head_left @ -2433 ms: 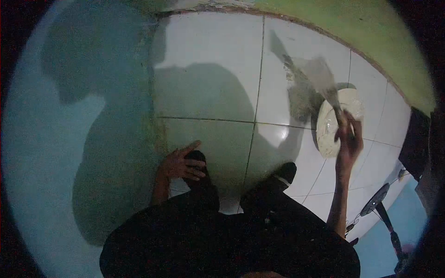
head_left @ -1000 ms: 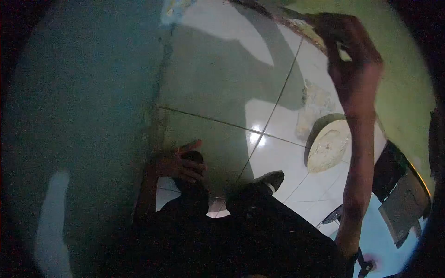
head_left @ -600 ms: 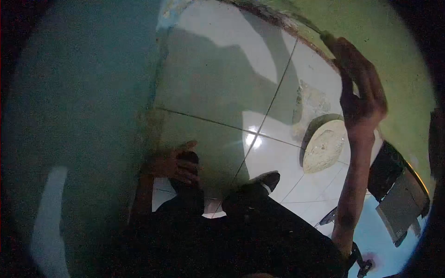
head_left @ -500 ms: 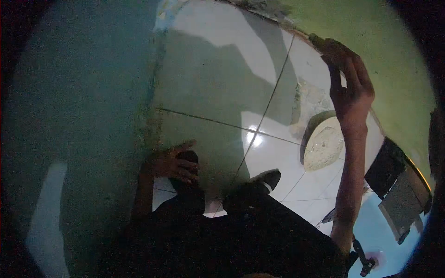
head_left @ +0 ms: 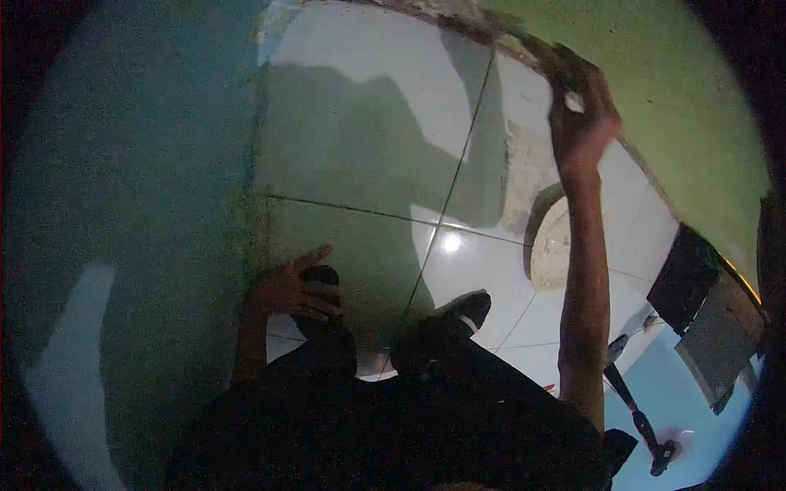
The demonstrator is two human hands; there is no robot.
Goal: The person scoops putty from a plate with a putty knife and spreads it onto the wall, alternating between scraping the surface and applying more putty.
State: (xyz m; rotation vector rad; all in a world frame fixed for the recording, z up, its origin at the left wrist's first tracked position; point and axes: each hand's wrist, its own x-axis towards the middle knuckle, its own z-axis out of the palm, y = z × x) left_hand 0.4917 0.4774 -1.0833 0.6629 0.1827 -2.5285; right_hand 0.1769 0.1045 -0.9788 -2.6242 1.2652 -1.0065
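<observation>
My right hand [head_left: 585, 102] reaches forward to the bottom edge of the green wall [head_left: 688, 131], where the wall meets the floor. Its fingers are bent together at the edge; whatever they may hold is too dark to make out. Below the hand, a rounded pale, rough-topped item [head_left: 550, 250] rests on the white tiles [head_left: 491, 254], partly covered by my forearm. A rough, pale patch [head_left: 524, 164] marks the floor beside that arm. My left hand [head_left: 299, 286] hovers near my left foot, fingers spread, with nothing in it.
Dark flat pieces [head_left: 684, 274] lean at the right, beside a light blue surface [head_left: 647, 376]. A dark long-handled tool [head_left: 643, 421] lies on that surface. My right shoe [head_left: 467, 311] stands on the tiles. A dim blue-green wall [head_left: 164, 204] rises at the left.
My right hand has moved left along the wall's bottom edge, and its forearm now covers more of the pale item. The view has shifted slightly. My left hand stays spread.
</observation>
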